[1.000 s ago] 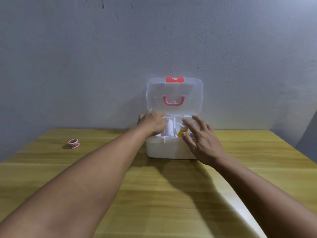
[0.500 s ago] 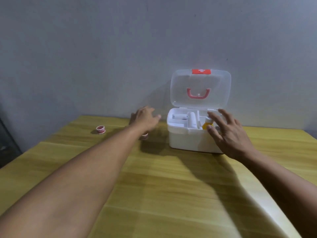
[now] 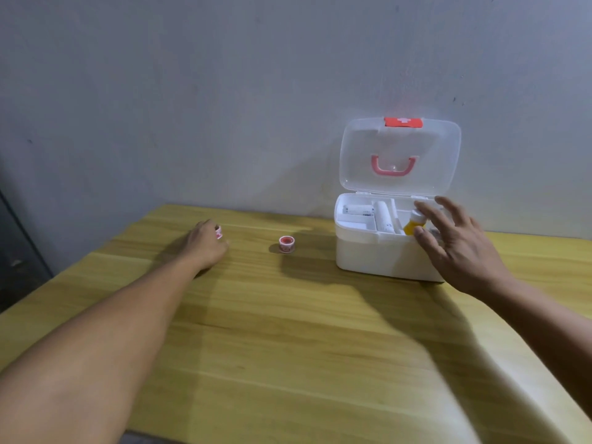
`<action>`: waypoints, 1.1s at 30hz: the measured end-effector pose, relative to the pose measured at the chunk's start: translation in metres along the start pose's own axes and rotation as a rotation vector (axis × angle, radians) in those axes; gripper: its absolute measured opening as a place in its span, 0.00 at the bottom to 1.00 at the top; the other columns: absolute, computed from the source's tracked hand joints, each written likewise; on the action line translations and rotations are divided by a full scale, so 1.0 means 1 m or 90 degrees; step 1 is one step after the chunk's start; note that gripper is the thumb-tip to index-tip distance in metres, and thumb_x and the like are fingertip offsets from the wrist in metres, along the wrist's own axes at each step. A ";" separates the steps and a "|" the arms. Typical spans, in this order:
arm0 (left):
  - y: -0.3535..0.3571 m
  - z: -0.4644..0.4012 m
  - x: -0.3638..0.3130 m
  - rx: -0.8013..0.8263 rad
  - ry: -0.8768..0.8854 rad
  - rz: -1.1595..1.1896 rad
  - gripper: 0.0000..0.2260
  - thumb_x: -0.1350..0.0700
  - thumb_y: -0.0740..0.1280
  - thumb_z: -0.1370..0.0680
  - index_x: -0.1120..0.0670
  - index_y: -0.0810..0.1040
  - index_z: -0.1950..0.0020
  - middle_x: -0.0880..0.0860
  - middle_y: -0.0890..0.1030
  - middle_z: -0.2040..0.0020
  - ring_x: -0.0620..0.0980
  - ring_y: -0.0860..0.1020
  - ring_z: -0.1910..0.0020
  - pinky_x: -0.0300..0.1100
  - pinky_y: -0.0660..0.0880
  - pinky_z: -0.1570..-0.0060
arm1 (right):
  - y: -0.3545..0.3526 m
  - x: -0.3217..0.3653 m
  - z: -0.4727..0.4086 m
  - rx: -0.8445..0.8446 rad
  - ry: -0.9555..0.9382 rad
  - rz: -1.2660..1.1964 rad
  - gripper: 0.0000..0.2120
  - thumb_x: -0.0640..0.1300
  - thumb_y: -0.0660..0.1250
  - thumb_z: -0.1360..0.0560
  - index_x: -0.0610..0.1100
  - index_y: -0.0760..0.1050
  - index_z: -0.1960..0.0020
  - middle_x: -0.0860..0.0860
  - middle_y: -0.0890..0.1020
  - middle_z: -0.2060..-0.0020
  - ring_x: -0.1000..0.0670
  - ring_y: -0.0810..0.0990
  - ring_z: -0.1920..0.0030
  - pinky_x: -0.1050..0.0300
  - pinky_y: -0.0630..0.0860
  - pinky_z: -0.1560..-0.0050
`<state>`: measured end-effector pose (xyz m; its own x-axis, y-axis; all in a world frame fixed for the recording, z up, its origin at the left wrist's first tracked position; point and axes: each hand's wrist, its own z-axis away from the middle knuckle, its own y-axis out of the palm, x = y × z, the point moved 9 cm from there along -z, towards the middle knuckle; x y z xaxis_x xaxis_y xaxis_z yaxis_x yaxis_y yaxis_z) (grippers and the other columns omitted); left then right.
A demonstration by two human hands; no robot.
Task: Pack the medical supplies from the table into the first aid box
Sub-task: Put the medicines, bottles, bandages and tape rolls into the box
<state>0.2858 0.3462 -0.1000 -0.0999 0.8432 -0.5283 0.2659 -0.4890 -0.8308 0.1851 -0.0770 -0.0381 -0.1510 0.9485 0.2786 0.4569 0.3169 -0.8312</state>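
Head view: open first aid box (image 3: 378,254) with bandage rolls (image 3: 382,216), yellow bottle (image 3: 413,226); left grip (image 3: 208,245) around tape roll (image 3: 218,232), right (image 3: 455,245) spread.

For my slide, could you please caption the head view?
Left hand closes on a small red-and-white tape roll; another roll waits beside the open white plastic first aid box, right hand hovering.

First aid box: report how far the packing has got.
Done: the first aid box stands open with two white rolls and a yellow bottle in its tray. In hand: the left hand is closing on a small tape roll at the far left; whether it is gripped is unclear. The right hand hovers open at the box. Left: a second tape roll on the table.
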 end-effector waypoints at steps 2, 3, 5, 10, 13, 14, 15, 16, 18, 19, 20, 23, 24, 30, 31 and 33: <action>0.004 0.010 -0.020 -0.008 0.025 0.036 0.17 0.54 0.72 0.27 0.61 0.76 0.42 0.60 0.80 0.40 0.59 0.77 0.41 0.45 0.72 0.45 | 0.000 0.000 0.000 0.001 0.005 0.000 0.24 0.58 0.54 0.22 0.56 0.63 0.27 0.46 0.61 0.26 0.38 0.67 0.33 0.46 0.64 0.33; 0.008 0.015 -0.030 0.001 0.042 0.051 0.19 0.52 0.73 0.28 0.61 0.77 0.42 0.60 0.80 0.41 0.58 0.78 0.42 0.44 0.72 0.46 | 0.000 -0.001 0.001 0.001 0.008 -0.002 0.24 0.59 0.54 0.22 0.57 0.62 0.27 0.47 0.61 0.26 0.38 0.66 0.33 0.46 0.64 0.33; 0.021 0.023 -0.049 0.039 0.080 0.067 0.23 0.49 0.76 0.32 0.59 0.77 0.42 0.58 0.81 0.42 0.56 0.79 0.44 0.44 0.73 0.45 | 0.000 -0.002 0.001 0.005 0.013 -0.003 0.24 0.59 0.54 0.22 0.57 0.62 0.27 0.47 0.60 0.26 0.38 0.66 0.32 0.46 0.64 0.34; 0.046 0.037 -0.093 0.111 0.180 0.057 0.37 0.46 0.78 0.35 0.54 0.70 0.29 0.54 0.73 0.30 0.52 0.75 0.36 0.47 0.71 0.35 | -0.002 -0.001 0.000 0.027 0.010 -0.002 0.25 0.60 0.53 0.22 0.57 0.60 0.26 0.47 0.58 0.24 0.38 0.65 0.31 0.46 0.64 0.33; 0.057 0.040 -0.109 0.150 0.227 0.031 0.29 0.51 0.74 0.30 0.49 0.72 0.29 0.55 0.71 0.28 0.55 0.72 0.31 0.47 0.68 0.31 | -0.002 0.001 0.001 0.065 0.007 0.003 0.27 0.62 0.51 0.23 0.59 0.56 0.25 0.50 0.53 0.22 0.39 0.63 0.29 0.45 0.65 0.33; 0.058 0.040 -0.112 0.148 0.237 0.020 0.22 0.53 0.72 0.28 0.49 0.77 0.34 0.54 0.76 0.34 0.55 0.75 0.35 0.47 0.71 0.35 | -0.003 0.001 0.002 0.065 0.009 0.008 0.28 0.62 0.51 0.23 0.59 0.55 0.25 0.50 0.51 0.22 0.39 0.62 0.28 0.45 0.64 0.33; 0.058 0.041 -0.114 0.137 0.238 0.012 0.14 0.54 0.71 0.27 0.49 0.81 0.42 0.54 0.81 0.40 0.56 0.78 0.39 0.47 0.75 0.40 | -0.006 0.001 0.005 0.059 0.011 0.012 0.29 0.63 0.52 0.23 0.58 0.54 0.24 0.50 0.50 0.22 0.40 0.61 0.27 0.45 0.64 0.32; 0.056 0.041 -0.115 0.123 0.230 0.007 0.09 0.55 0.70 0.26 0.51 0.82 0.47 0.54 0.83 0.45 0.57 0.79 0.44 0.48 0.76 0.44 | -0.008 0.000 0.008 0.050 0.016 0.014 0.31 0.63 0.53 0.24 0.56 0.54 0.24 0.49 0.50 0.21 0.40 0.61 0.27 0.45 0.63 0.31; 0.052 0.043 -0.118 0.099 0.216 0.007 0.07 0.56 0.71 0.26 0.53 0.83 0.49 0.56 0.84 0.48 0.57 0.80 0.47 0.48 0.77 0.47 | -0.011 -0.004 0.013 0.030 0.033 0.012 0.33 0.63 0.54 0.24 0.51 0.54 0.23 0.47 0.51 0.22 0.42 0.59 0.25 0.46 0.60 0.29; 0.051 0.043 -0.119 0.096 0.211 0.008 0.08 0.56 0.72 0.27 0.53 0.84 0.48 0.56 0.84 0.47 0.57 0.80 0.47 0.48 0.76 0.47 | -0.012 -0.007 0.016 0.020 0.046 0.010 0.33 0.62 0.55 0.24 0.49 0.54 0.23 0.46 0.52 0.22 0.42 0.58 0.25 0.47 0.58 0.28; 0.050 0.044 -0.120 0.092 0.209 0.011 0.09 0.56 0.72 0.27 0.52 0.84 0.46 0.55 0.84 0.46 0.56 0.80 0.47 0.47 0.76 0.46 | -0.013 -0.010 0.019 0.010 0.060 0.008 0.33 0.61 0.56 0.23 0.47 0.54 0.23 0.45 0.53 0.22 0.43 0.58 0.25 0.47 0.58 0.28; 0.037 0.044 -0.127 0.059 0.211 0.044 0.11 0.58 0.73 0.27 0.53 0.83 0.45 0.55 0.84 0.47 0.54 0.80 0.47 0.42 0.74 0.48 | -0.018 -0.019 0.027 -0.021 0.101 0.004 0.34 0.60 0.55 0.22 0.41 0.54 0.24 0.42 0.56 0.23 0.44 0.58 0.24 0.49 0.58 0.28; 0.030 0.044 -0.131 0.042 0.216 0.060 0.10 0.58 0.73 0.28 0.54 0.84 0.47 0.55 0.84 0.48 0.53 0.80 0.48 0.39 0.72 0.51 | -0.017 -0.021 0.030 -0.021 0.113 0.004 0.34 0.59 0.55 0.22 0.40 0.55 0.24 0.42 0.58 0.23 0.44 0.59 0.24 0.49 0.60 0.28; -0.012 0.058 -0.190 0.008 0.288 0.120 0.11 0.57 0.73 0.27 0.53 0.84 0.46 0.52 0.80 0.56 0.49 0.74 0.56 0.35 0.66 0.55 | -0.013 -0.026 0.033 -0.025 0.102 -0.013 0.16 0.52 0.55 0.20 0.43 0.65 0.38 0.43 0.76 0.40 0.37 0.76 0.46 0.52 0.64 0.58; -0.013 0.063 -0.204 0.022 0.310 0.120 0.12 0.58 0.73 0.28 0.53 0.83 0.44 0.52 0.80 0.56 0.49 0.75 0.56 0.34 0.66 0.55 | -0.013 -0.026 0.032 -0.028 0.099 -0.014 0.16 0.52 0.54 0.20 0.43 0.65 0.38 0.43 0.77 0.40 0.37 0.76 0.45 0.52 0.63 0.58; -0.008 0.071 -0.229 0.067 0.342 0.118 0.17 0.58 0.73 0.28 0.53 0.81 0.39 0.53 0.82 0.48 0.48 0.76 0.52 0.33 0.67 0.51 | -0.013 -0.026 0.032 -0.031 0.089 -0.020 0.16 0.52 0.54 0.20 0.43 0.65 0.38 0.43 0.76 0.40 0.38 0.76 0.45 0.52 0.64 0.57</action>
<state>0.2382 0.1413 0.0151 0.4481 0.7224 -0.5266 0.1326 -0.6363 -0.7600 0.1549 -0.1056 -0.0497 -0.0435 0.9275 0.3713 0.4967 0.3426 -0.7974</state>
